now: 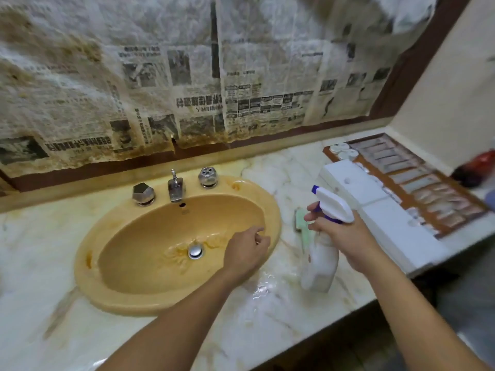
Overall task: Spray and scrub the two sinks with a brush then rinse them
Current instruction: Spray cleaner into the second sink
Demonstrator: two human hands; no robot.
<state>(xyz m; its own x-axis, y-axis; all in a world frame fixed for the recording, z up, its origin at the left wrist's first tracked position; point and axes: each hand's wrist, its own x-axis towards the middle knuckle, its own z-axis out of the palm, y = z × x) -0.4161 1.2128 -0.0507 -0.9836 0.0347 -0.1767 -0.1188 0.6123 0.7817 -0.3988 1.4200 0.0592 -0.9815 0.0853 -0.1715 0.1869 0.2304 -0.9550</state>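
A yellow oval sink [150, 236] is set in a marble counter, with a chrome drain plug [195, 251], a tap [175, 187] and two knobs. My right hand [340, 234] grips the neck of a white spray bottle [320, 266] with a white and blue trigger head, held just right of the sink, nozzle pointing left. My left hand [247, 253] hovers over the sink's right rim, fingers loosely curled, holding nothing. A green brush [301, 223] lies on the counter between the sink and the bottle, partly hidden by my right hand.
White boxes [375, 210] and a brown tray of packets [417, 178] fill the counter's right end. A red and black object [476, 167] lies by the side wall. Stained newspaper covers the back wall. A wet patch [263, 286] shines near the front edge.
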